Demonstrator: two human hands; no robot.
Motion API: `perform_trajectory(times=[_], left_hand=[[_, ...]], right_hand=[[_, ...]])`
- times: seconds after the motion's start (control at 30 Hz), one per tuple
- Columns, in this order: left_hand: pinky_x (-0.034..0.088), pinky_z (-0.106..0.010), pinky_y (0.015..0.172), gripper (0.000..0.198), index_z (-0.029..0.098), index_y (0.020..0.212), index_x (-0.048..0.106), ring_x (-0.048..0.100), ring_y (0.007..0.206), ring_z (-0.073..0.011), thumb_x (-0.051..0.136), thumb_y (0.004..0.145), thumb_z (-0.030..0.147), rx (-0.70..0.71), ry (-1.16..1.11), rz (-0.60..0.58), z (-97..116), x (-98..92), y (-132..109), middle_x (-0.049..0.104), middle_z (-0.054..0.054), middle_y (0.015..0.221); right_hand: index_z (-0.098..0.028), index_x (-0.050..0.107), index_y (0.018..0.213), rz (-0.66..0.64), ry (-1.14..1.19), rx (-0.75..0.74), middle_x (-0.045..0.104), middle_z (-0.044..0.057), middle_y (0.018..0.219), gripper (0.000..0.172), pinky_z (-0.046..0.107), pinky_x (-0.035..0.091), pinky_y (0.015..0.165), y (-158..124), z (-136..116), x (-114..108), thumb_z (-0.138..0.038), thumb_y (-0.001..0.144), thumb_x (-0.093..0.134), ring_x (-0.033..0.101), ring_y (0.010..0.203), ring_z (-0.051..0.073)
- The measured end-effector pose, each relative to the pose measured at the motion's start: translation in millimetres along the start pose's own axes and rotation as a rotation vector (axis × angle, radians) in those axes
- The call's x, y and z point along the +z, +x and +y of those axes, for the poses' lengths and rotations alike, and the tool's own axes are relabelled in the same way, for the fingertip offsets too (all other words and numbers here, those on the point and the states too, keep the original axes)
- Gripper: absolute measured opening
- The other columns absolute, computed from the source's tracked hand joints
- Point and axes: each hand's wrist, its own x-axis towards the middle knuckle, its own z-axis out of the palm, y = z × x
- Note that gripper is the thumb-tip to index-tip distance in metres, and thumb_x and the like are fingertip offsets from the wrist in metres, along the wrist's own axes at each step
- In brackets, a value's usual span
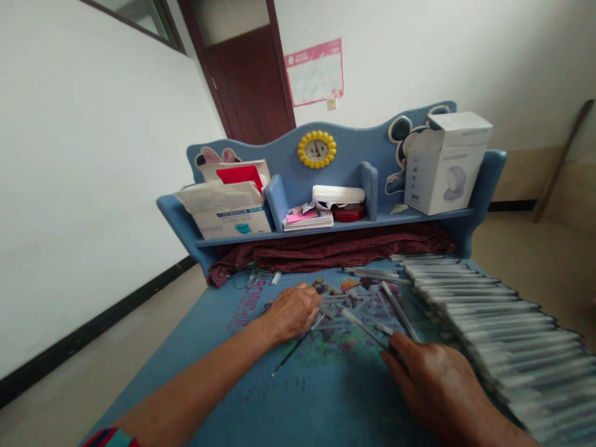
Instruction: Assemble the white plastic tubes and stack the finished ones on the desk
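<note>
My left hand (295, 310) is curled low over the desk, its fingertips mostly hidden, so what it may hold cannot be made out. A thin dark pen refill (294, 351) slants beneath it across the blue desktop. My right hand (435, 372) pinches a slim, clear-barrelled pen (365, 326) between thumb and fingers, pointing up and left. Just beyond those fingers, another clear pen (399, 310) slants toward the hand; whether it is gripped too cannot be told. Several more slender pens (372, 273) lie toward the back of the desk.
A long, thick row of stacked pens (503, 335) runs down the right side. Behind the blue desktop (223, 385), a raised shelf (288, 234) holds a mask box (233, 220), papers (310, 219) and a white carton (442, 167). Checked cloth (326, 248) lies bunched beneath it.
</note>
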Motion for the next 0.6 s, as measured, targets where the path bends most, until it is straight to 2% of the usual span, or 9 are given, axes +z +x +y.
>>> perform_trajectory(times=[0.13, 0.3, 0.5, 0.6], left_hand=[[0.042, -0.033, 0.084, 0.013, 0.018, 0.087, 0.058, 0.055, 0.085, -0.0194, 0.046, 0.084, 0.017, -0.037, -0.022, 0.033, -5, -4.6, -10, 0.061, -0.005, 0.087], [0.043, -0.034, 0.083, 0.017, 0.017, 0.094, 0.059, 0.055, 0.089, -0.0202, 0.044, 0.086, 0.020, -0.066, -0.085, 0.060, -3, -16.8, -29, 0.061, -0.006, 0.091], [0.047, -0.037, 0.076, 0.019, 0.015, 0.087, 0.061, 0.057, 0.084, -0.0229, 0.050, 0.083, 0.031, -0.115, -0.093, -0.048, 20, -18.7, -58, 0.061, -0.008, 0.087], [0.046, -0.038, 0.080, 0.014, 0.016, 0.083, 0.061, 0.057, 0.084, -0.0229, 0.050, 0.081, 0.026, -0.117, -0.079, -0.081, 29, -12.7, -66, 0.061, -0.008, 0.086]], right_hand=[[-0.024, 0.059, 0.075, -0.056, -0.055, 0.042, 0.067, 0.000, 0.052, 0.016, 0.026, 0.024, 0.041, 2, -3, -1, -0.026, 0.085, 0.046, 0.065, 0.048, 0.023], [-0.022, 0.058, 0.071, -0.006, -0.110, 0.021, 0.065, 0.002, 0.048, 0.017, 0.026, 0.024, 0.039, 1, -4, 1, -0.023, 0.083, 0.047, 0.064, 0.044, 0.022], [-0.023, 0.055, 0.070, 0.055, -0.117, -0.062, 0.062, -0.002, 0.044, 0.016, 0.025, 0.020, 0.036, -2, 1, 11, -0.024, 0.084, 0.046, 0.062, 0.038, 0.020], [-0.024, 0.054, 0.070, 0.089, -0.130, -0.106, 0.062, -0.003, 0.043, 0.015, 0.025, 0.021, 0.034, -4, 4, 19, -0.025, 0.084, 0.047, 0.060, 0.035, 0.019]])
